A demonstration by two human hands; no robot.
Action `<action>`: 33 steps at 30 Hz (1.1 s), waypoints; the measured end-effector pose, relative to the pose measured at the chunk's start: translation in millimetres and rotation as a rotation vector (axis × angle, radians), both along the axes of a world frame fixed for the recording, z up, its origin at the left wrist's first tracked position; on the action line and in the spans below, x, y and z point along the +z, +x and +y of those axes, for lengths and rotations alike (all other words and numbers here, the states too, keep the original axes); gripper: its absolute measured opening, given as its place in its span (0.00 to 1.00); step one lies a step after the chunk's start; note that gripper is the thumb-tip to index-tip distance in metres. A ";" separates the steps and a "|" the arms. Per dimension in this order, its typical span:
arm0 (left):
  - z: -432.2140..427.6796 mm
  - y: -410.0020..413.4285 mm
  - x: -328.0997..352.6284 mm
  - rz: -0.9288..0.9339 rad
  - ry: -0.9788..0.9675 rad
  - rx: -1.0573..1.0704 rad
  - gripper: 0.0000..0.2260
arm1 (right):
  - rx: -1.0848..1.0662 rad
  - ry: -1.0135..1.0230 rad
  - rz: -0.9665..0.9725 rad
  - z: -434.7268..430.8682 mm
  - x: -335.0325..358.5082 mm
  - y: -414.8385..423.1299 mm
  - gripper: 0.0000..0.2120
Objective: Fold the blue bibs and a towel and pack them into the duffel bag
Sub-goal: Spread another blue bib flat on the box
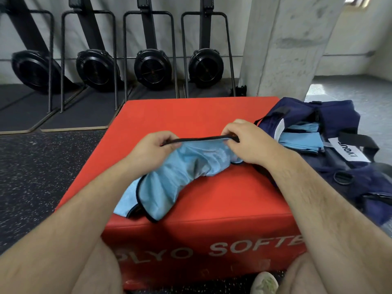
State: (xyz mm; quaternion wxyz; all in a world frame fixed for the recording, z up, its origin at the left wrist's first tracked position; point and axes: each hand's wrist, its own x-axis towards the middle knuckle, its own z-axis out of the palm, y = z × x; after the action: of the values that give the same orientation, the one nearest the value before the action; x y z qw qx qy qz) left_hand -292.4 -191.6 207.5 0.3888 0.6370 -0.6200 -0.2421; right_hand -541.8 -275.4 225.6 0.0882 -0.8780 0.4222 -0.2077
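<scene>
Head view looks down over your two forearms at a red foam plyo box that serves as your worktop, with pale lettering on its front face. Your left hand and your right hand are both up over the middle of the box, and between them runs the black-trimmed edge of a light blue bib, pulled nearly straight. Each grip is clamped on that trim: the fingers of your left hand curl round its left end, and your right thumb and fingers pinch its right end. Below the stretched edge the bib hangs in loose folds and trails down and to the left, its lower part lying on the box top close to the front left corner.

To your right sits the navy duffel bag, resting partly on the box's right side and partly beyond it. Its top is open, and folded light blue cloth lies inside the opening. A white label with dark letters shows on the bag's side.

Behind the box four black rowing machines stand upright along the wall, beside a concrete pillar.
</scene>
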 end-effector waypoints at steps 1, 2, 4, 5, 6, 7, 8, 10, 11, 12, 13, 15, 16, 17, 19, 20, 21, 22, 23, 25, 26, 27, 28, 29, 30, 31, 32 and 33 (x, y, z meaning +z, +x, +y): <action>2.0 6.9 5.9 -0.041 -0.009 0.026 0.05 | -0.008 0.010 0.001 0.6 1.6 -1.2 0.06; 4.4 14.1 11.6 -0.085 -0.021 0.060 0.05 | -0.020 0.034 -0.022 1.1 3.5 -1.5 0.04; 10.0 27.5 21.2 -0.135 -0.048 0.134 0.07 | -0.030 0.095 -0.117 3.6 8.2 -0.4 0.02; 12.8 33.1 23.7 -0.137 -0.053 0.163 0.08 | -0.024 0.110 -0.165 4.8 10.6 0.7 0.03; 15.1 37.4 24.7 -0.135 -0.050 0.189 0.09 | -0.015 0.111 -0.204 6.5 12.7 2.1 0.05; 17.0 40.4 24.9 -0.140 -0.045 0.210 0.09 | -0.006 0.099 -0.230 8.0 14.6 3.5 0.06; 18.2 42.3 24.1 -0.152 -0.041 0.224 0.09 | -0.002 0.080 -0.237 9.1 15.6 4.2 0.06; 19.6 43.7 22.3 -0.176 -0.046 0.236 0.08 | -0.017 0.036 -0.207 8.2 15.1 3.7 0.05; 20.4 43.9 22.2 -0.174 -0.050 0.237 0.07 | -0.039 0.024 -0.186 7.4 14.8 2.4 0.05; 21.1 44.1 22.3 -0.165 -0.055 0.237 0.06 | -0.066 0.019 -0.178 6.1 14.3 1.0 0.03; 22.3 44.7 23.7 -0.157 -0.059 0.238 0.06 | -0.088 0.020 -0.185 4.8 14.4 0.0 0.02; 22.5 44.1 26.4 -0.159 -0.054 0.225 0.08 | -0.122 0.029 -0.211 2.5 15.5 -3.6 0.02; 23.0 44.7 28.7 -0.162 -0.048 0.216 0.10 | -0.130 0.036 -0.221 1.4 16.0 -4.5 0.03; 23.6 45.6 32.4 -0.169 -0.043 0.208 0.12 | -0.134 0.046 -0.227 0.1 17.0 -5.4 0.04; 24.5 50.2 42.1 -0.214 -0.039 0.193 0.16 | -0.145 0.058 -0.227 -1.6 19.8 -6.2 0.07; 25.4 53.2 48.4 -0.253 -0.036 0.182 0.17 | -0.151 0.059 -0.228 -2.3 21.5 -6.6 0.08; 26.8 56.7 55.8 -0.298 -0.035 0.167 0.17 | -0.158 0.053 -0.228 -2.2 24.0 -7.4 0.09; 27.8 60.5 63.1 -0.341 -0.038 0.149 0.17 | -0.162 0.039 -0.227 -1.5 27.1 -7.6 0.10; 29.4 63.9 71.5 -0.377 -0.042 0.136 0.16 | -0.163 0.021 -0.221 0.7 31.5 -7.2 0.11; 32.9 68.7 89.1 -0.453 -0.049 0.119 0.13 | -0.146 -0.016 -0.221 7.0 40.7 -3.4 0.13; 35.0 69.5 98.1 -0.499 -0.053 0.111 0.12 | -0.132 -0.024 -0.241 12.0 44.9 0.3 0.14; 37.6 69.4 106.4 -0.538 -0.059 0.101 0.10 | -0.123 -0.011 -0.291 18.1 48.4 4.5 0.15; 39.9 69.3 113.6 -0.559 -0.070 0.095 0.09 | -0.113 0.020 -0.372 23.4 51.1 8.7 0.14; 42.3 69.3 120.2 -0.568 -0.087 0.095 0.08 | -0.104 0.059 -0.458 28.5 53.7 13.0 0.14; 43.6 69.9 125.8 -0.573 -0.108 0.099 0.08 | -0.087 0.084 -0.521 33.6 55.9 16.9 0.13; 44.7 70.8 131.2 -0.575 -0.128 0.108 0.08 | -0.057 0.086 -0.538 38.8 58.7 19.6 0.11; 45.1 71.8 136.0 -0.575 -0.140 0.116 0.08 | -0.021 0.071 -0.483 43.7 64.1 20.8 0.07; 45.6 72.2 140.9 -0.572 -0.153 0.123 0.07 | 0.004 0.036 -0.366 47.4 72.6 20.5 0.11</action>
State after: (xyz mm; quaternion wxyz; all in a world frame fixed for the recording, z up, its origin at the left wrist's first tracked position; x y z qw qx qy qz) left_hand -220.2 -146.0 348.4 0.2593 0.6845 -0.6811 0.0186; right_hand -521.3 -228.0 298.2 0.1796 -0.8247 0.4009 -0.3561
